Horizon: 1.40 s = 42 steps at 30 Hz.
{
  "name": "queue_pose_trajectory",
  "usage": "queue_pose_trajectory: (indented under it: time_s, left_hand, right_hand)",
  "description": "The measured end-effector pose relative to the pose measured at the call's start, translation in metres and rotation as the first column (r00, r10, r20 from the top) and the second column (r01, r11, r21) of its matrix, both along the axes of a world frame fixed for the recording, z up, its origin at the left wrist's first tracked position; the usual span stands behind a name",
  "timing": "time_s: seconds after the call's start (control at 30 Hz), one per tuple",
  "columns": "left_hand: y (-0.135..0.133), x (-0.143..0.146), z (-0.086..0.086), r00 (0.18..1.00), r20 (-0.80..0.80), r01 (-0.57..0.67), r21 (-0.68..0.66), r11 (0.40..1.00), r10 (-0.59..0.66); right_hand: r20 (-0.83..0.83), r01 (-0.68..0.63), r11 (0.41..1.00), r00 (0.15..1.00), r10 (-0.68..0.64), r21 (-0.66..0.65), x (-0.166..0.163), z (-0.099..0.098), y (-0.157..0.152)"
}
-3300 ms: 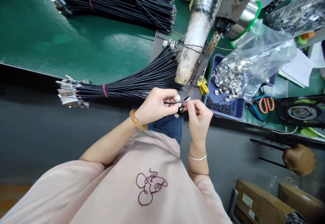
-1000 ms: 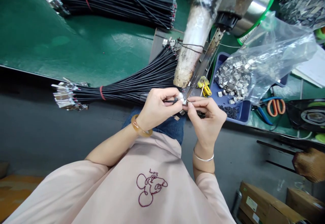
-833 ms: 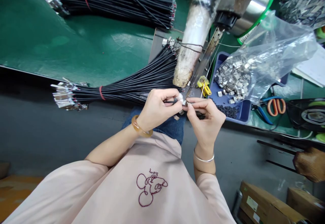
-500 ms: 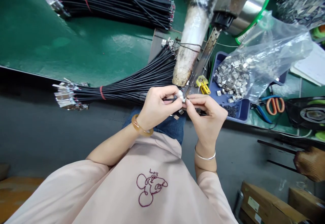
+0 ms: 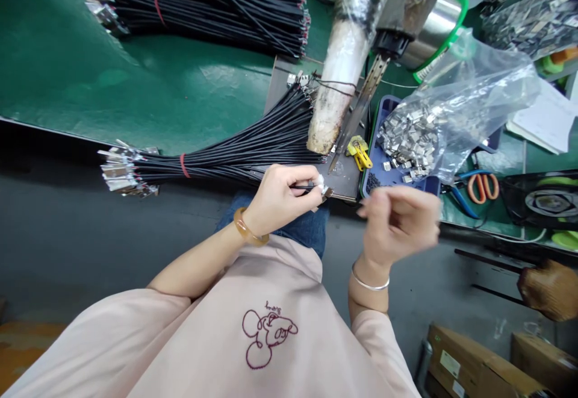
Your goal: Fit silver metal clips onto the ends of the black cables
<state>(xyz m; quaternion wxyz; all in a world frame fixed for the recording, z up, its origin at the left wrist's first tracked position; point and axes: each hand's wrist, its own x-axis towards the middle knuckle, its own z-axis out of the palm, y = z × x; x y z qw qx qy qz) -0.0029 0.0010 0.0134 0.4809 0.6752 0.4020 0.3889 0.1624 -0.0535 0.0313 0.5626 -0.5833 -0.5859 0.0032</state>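
Observation:
My left hand [image 5: 286,196] is closed in a pinch on the end of a black cable [image 5: 305,187]. A small metal connector [image 5: 327,192] shows just past its fingertips, with a bit of white on the thumb or finger there. Off to the right, my right hand [image 5: 400,223] hovers at the front edge of the blue tray [image 5: 435,188], fingers curled but smeared by motion. Whether anything is between them cannot be made out. Behind my left hand lies a bundle of black cables [image 5: 253,142], tied with a red band, metal plugs at its left end.
A white wrapped nozzle [image 5: 332,91] and a soldering iron [image 5: 361,115] point down over the work plate. A yellow clip [image 5: 360,152] sits beside the tray, which bears metal shells [image 5: 409,136] in a plastic bag. Pliers [image 5: 481,187] lie farther right; more cables [image 5: 217,12] lie behind.
My right hand has let go of the connector area and moved right to the tray's front edge. My left hand keeps the cable, slightly lower now.

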Motion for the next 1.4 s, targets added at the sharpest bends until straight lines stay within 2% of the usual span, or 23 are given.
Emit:
queue_pose_trajectory:
  time_s: [0.07, 0.1, 0.13, 0.17, 0.23, 0.3, 0.33, 0.43, 0.5, 0.53, 0.63, 0.73, 0.83, 0.97, 1.07, 1.2, 1.3, 1.4]
  left_hand:
    - [-0.002, -0.004, -0.003, 0.999, -0.029, 0.024, 0.105, 0.994, -0.021]
    - [-0.003, -0.006, -0.005, 0.999, -0.039, 0.037, 0.145, 0.989, -0.031]
    - [-0.004, -0.008, -0.007, 0.998, -0.042, 0.050, 0.171, 0.984, -0.044]
    - [-0.004, -0.010, -0.009, 0.998, -0.033, 0.064, 0.185, 0.981, -0.059]
    - [-0.004, -0.015, -0.011, 0.997, 0.023, 0.065, 0.188, 0.980, -0.071]
    - [-0.002, -0.018, -0.012, 0.995, 0.096, 0.014, 0.191, 0.982, -0.033]
    - [0.000, -0.019, -0.013, 0.993, 0.115, -0.031, 0.209, 0.977, 0.007]
    - [0.010, -0.019, -0.014, 0.989, -0.008, -0.134, 0.397, 0.908, 0.149]
    - [0.018, -0.016, -0.016, 0.953, -0.210, -0.073, 0.544, 0.836, 0.219]
    - [0.022, -0.015, -0.017, 0.918, -0.315, -0.014, 0.577, 0.817, 0.239]
    - [0.028, -0.009, -0.022, 0.833, -0.494, 0.105, 0.584, 0.805, 0.249]
    - [0.025, -0.009, -0.024, 0.870, -0.431, 0.080, 0.603, 0.793, 0.240]
    - [0.016, -0.013, -0.023, 0.932, -0.301, 0.033, 0.623, 0.782, 0.201]
    - [0.007, -0.014, -0.022, 0.974, -0.177, 0.004, 0.637, 0.770, 0.141]
    - [0.005, -0.011, -0.022, 0.989, -0.127, 0.014, 0.609, 0.793, 0.080]
    - [0.008, -0.008, -0.018, 0.997, -0.070, 0.039, 0.393, 0.919, -0.013]
    - [0.011, -0.009, -0.013, 0.995, -0.009, 0.098, 0.190, 0.977, -0.098]
    - [0.012, -0.011, -0.009, 0.991, 0.032, 0.123, 0.105, 0.987, -0.127]
  right_hand:
    - [-0.005, 0.154, 0.945, 0.987, -0.159, 0.287, 0.003, 0.008, -0.004]
    - [-0.022, 0.209, 0.914, 0.976, -0.215, 0.349, 0.006, 0.013, -0.006]
    - [-0.035, 0.246, 0.908, 0.968, -0.249, 0.340, 0.009, 0.017, -0.008]
    - [-0.035, 0.261, 0.929, 0.965, -0.262, 0.261, 0.014, 0.019, -0.011]
    - [0.009, 0.225, 0.974, 0.974, -0.224, -0.035, 0.029, 0.020, -0.013]
    - [0.079, 0.174, 0.927, 0.985, -0.156, -0.333, 0.049, 0.014, -0.010]
    - [0.145, 0.189, 0.898, 0.979, -0.141, -0.399, 0.058, 0.010, -0.007]
    - [0.377, 0.328, 0.840, 0.912, -0.162, -0.432, 0.081, -0.003, 0.013]
    - [0.459, 0.354, 0.816, 0.880, -0.125, -0.456, 0.087, -0.009, 0.029]
    - [0.486, 0.350, 0.805, 0.870, -0.089, -0.479, 0.087, -0.011, 0.036]
    - [0.528, 0.327, 0.778, 0.849, 0.007, -0.537, 0.085, -0.012, 0.051]
    - [0.519, 0.295, 0.774, 0.853, 0.050, -0.560, 0.084, -0.012, 0.052]
    - [0.442, 0.262, 0.824, 0.897, -0.015, -0.503, 0.081, -0.009, 0.040]
    - [0.133, 0.175, 0.914, 0.982, -0.135, -0.366, 0.063, 0.001, 0.014]
    - [-0.103, 0.030, 0.939, 0.992, -0.069, -0.341, 0.039, 0.008, -0.004]
    - [-0.301, -0.145, 0.940, 0.952, 0.047, -0.310, 0.009, 0.003, -0.014]
    - [-0.288, -0.151, 0.957, 0.955, 0.076, -0.247, -0.007, -0.012, -0.012]
    - [-0.189, -0.108, 0.971, 0.980, 0.067, -0.213, -0.016, -0.026, -0.006]
